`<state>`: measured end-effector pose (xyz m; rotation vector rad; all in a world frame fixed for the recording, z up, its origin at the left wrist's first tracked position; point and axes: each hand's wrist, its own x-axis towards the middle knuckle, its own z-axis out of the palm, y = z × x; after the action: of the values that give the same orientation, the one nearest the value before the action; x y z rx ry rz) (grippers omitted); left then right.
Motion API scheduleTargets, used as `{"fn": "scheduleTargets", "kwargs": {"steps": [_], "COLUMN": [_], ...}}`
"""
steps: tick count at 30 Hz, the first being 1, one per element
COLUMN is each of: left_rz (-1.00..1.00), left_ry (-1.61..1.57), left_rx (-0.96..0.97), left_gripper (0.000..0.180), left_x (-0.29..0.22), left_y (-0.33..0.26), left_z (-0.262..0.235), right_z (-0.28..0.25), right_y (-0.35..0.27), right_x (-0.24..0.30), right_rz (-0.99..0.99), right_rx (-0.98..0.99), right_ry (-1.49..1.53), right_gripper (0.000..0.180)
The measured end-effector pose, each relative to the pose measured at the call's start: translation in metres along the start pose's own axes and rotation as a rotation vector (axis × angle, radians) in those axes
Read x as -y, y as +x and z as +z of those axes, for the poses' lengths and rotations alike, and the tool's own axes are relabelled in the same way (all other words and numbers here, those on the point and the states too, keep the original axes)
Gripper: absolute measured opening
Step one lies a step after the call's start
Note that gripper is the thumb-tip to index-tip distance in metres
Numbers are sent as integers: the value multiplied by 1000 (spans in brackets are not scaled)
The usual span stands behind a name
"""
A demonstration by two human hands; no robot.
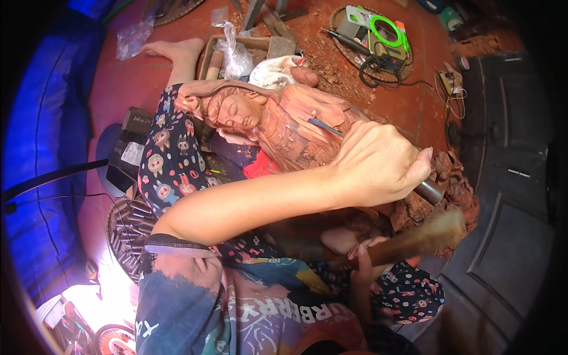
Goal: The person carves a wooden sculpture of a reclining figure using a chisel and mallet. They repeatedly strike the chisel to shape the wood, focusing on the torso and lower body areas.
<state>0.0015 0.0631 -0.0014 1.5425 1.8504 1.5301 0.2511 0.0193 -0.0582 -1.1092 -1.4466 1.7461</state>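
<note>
A reddish-brown wood carving of a robed figure [290, 127] lies across my lap, its head to the left and rough carved wood [455, 189] at its right end. My left hand [381, 160] is closed around a chisel [428, 191]. The dark handle end sticks out on the right of the fist, and the narrow blade points left onto the robe. Below it, my right hand [365, 260] grips a wooden mallet [420, 238], whose head is blurred by motion and apart from the chisel handle.
Many more chisels fill a round basket [127, 234] beside my left leg. Beyond the carving are a wooden box [258, 44] with plastic and a white cloth [273, 72]. A tray at the far right holds a corded rotary tool [349, 42] and a green ring [387, 31]. Wood chips litter the floor.
</note>
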Motion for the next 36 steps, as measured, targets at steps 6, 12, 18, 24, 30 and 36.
{"fn": "scheduleTargets", "kwargs": {"steps": [6,12,18,24,30,36], "left_rz": [-36,-54,-19,-31,34,92], "left_ry": [-3,4,71,202,130,55], "left_rx": [-3,-26,-20,-24,161,93], "left_gripper": [48,49,47,43,44,51], "left_x": [-1,-1,3,0,-41,-32], "left_y": [2,0,-2,-5,-24,-21], "left_z": [-3,-2,1,0,2,24], "right_z": [4,5,7,0,-11,-11], "right_y": [2,8,8,8,-6,-2], "right_x": [4,19,8,15,-1,5], "right_rz": [8,152,51,196,-24,-20], "right_rx": [-12,72,39,141,10,-46], "right_ry": [-31,-230,-106,-286,-151,-46], "right_gripper": [26,25,24,24,31,33]}}
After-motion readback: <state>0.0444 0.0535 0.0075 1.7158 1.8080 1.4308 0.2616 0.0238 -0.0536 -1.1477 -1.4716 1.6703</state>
